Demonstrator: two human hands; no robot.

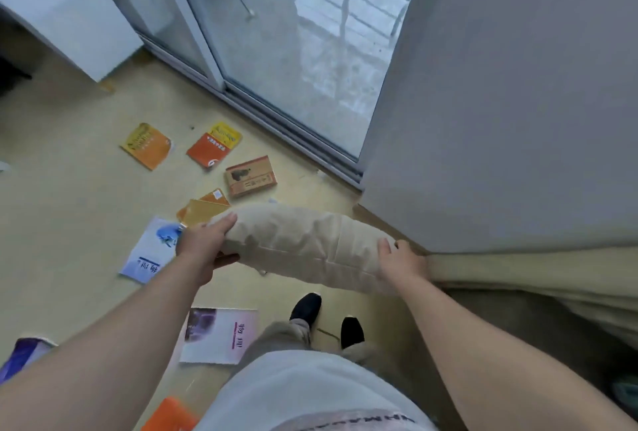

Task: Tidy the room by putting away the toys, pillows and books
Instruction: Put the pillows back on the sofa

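Both hands, left hand [203, 241] and right hand [400, 260], clamp fingers around a beige pillow [303, 244] mid-frame; at least 8 books [146, 145] litter the floor [69, 223], still untidied.

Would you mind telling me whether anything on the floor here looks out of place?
Yes: an orange book, a brown book and a pink-white book, among others, lie scattered askew on the floor. The left hand and right hand hold a beige pillow above them.

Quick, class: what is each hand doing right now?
Left hand: grips the beige pillow at its left end.
Right hand: holds the pillow's right end.
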